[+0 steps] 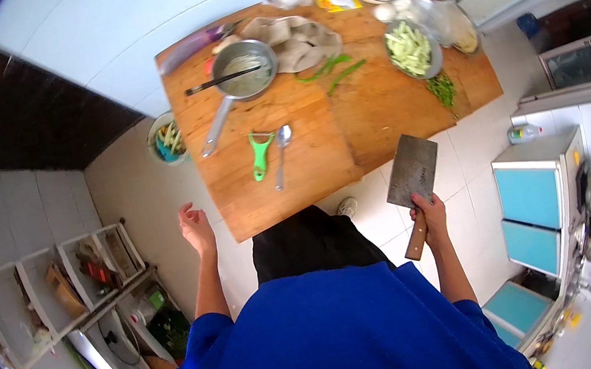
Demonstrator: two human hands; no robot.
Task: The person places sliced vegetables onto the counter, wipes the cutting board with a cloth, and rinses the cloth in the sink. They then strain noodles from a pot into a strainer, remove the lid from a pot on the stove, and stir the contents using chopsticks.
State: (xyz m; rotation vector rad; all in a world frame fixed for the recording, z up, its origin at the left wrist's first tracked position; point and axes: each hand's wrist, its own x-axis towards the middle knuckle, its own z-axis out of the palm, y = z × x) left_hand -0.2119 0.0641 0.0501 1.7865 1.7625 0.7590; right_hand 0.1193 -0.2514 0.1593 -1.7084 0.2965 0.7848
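I held a big knife (412, 169) over the floor (473, 217)

My right hand (432, 215) was wrapped tight round the big knife, near the bottom right of the table (385, 111). The blade pointed up the frame, and its top corner looked close to the wood's edge. I couldn't tell if they touched. My left hand (196, 228) held nothing. Its fingers were loose and a bit curled, off the table's lower left side.

I thought a wet or lazy grip could let the handle slip. Then the blade could drop and hurt a foot, because a shoe (348, 208) was down there in the middle. If I swung too low, the blade might bang the edge and get a chip. The pan (219, 63) worried me too. Its long handle ended near the left edge, so a bump from my left arm could spin it and spill what was inside.

The blade was flat, grey and smudgy, like a box with four corners. Its handle was smooth brown wood with little round dots. The table was wood too, yellow-brown, with a crooked front edge. The pan was round and looked like dull metal. The peeler (260, 155) was bright green, like plastic, beside a shiny spoon (281, 154). The cloth (303, 41) was all crumpled. In the bowl (437, 67), upper right, lay a heap of pale green sticks.
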